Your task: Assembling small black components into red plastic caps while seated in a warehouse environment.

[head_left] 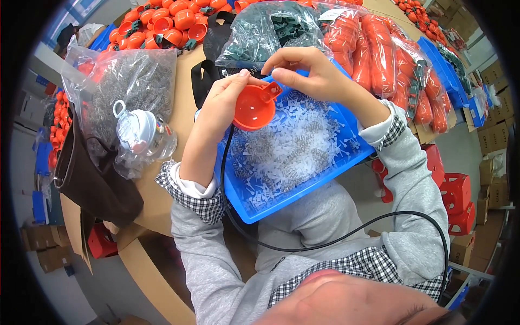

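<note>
Head view: I judge the orange cup (253, 112) light, stiff (maybe slick); left hand (228, 96) sensibly clamps its left side; right hand (313, 75), grip unclear.

Left hand (223, 104) gripping now, thumb angled up and inward, with the left forearm (202, 149) steep below it! And opposite, the right hand (313, 76) sits close by, fingers (295, 54) arched, thumb stretched inward, the right forearm (369, 106) slanting back toward a bent elbow (433, 225).
</note>
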`<state>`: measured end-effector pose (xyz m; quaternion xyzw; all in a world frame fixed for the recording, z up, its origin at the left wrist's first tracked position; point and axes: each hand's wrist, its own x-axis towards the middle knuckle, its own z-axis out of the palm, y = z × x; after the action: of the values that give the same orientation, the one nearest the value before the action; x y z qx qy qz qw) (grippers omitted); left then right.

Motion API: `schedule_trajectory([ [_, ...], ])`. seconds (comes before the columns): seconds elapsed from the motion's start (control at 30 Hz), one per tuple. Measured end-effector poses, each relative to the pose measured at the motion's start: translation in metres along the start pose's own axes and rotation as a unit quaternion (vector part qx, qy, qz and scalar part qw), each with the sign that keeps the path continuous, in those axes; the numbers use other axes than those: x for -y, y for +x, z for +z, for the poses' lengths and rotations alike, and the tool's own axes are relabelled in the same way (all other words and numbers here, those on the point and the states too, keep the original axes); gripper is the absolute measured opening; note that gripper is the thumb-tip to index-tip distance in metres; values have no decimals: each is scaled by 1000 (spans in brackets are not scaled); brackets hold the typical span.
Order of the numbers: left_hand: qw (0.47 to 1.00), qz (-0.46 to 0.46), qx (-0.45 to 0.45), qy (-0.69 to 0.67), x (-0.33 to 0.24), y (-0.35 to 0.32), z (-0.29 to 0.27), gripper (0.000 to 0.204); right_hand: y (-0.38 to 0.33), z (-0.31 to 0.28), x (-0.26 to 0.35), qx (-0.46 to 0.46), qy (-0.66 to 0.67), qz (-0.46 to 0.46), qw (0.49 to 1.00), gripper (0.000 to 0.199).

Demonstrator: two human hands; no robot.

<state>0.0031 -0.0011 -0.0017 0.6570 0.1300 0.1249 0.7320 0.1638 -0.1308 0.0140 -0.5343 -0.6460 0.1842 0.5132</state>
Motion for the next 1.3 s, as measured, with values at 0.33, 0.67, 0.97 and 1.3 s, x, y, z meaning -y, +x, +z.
schedule_trajectory([
  [0.33, 998, 13, 43, 34, -2, -4, 4, 40, 2, 4, 1, 4, -59, -8, 998, 19],
  [0.67, 1000, -9, 1, -24, -3, -1, 2, 43, 1, -17, 5, -27, -132, 78, 988, 14],
  [0.97, 998, 12, -33, -44, -3, 0, -3, 40, 1, -3, 5, 50, -136, -63, 987, 19],
  [1.3, 999, 20, -32, -15, -1, 0, 0, 37, 1, 2, 4, -2, -162, -96, 982, 17],
])
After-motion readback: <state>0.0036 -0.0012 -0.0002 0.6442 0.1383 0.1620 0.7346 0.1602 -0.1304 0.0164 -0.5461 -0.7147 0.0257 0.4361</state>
